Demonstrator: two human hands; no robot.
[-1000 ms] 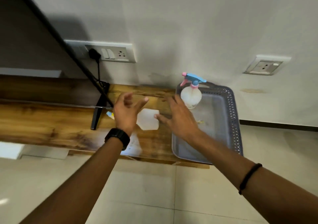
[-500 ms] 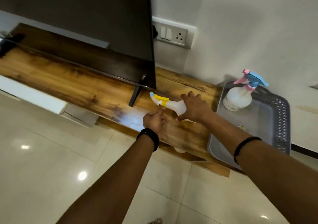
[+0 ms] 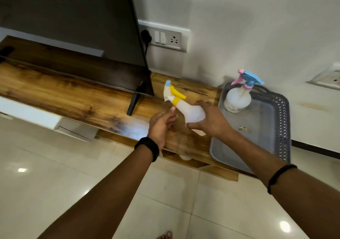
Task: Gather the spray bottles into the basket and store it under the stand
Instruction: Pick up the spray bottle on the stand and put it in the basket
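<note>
Nearest us, our left hand [image 3: 161, 124] sits half-curled just beside the neck of the translucent white spray bottle with yellow trigger [image 3: 185, 108], fingers loose, pinching nothing, probably steadying. Our right hand [image 3: 213, 121] has its grip wrapped round the bottle's body, bottle tilted, nozzle pointing away left, lifted just off the wooden plank surface [image 3: 73, 99] (likely so it clears the rim). Right of that, the grey perforated plastic basket [image 3: 283, 128] rests on the surface end, overhanging the front edge. At its far corner stands a white spray bottle with blue-pink trigger [image 3: 239, 99], upright, already gathered. Black flat screen [image 3: 73, 18] behind.
</note>
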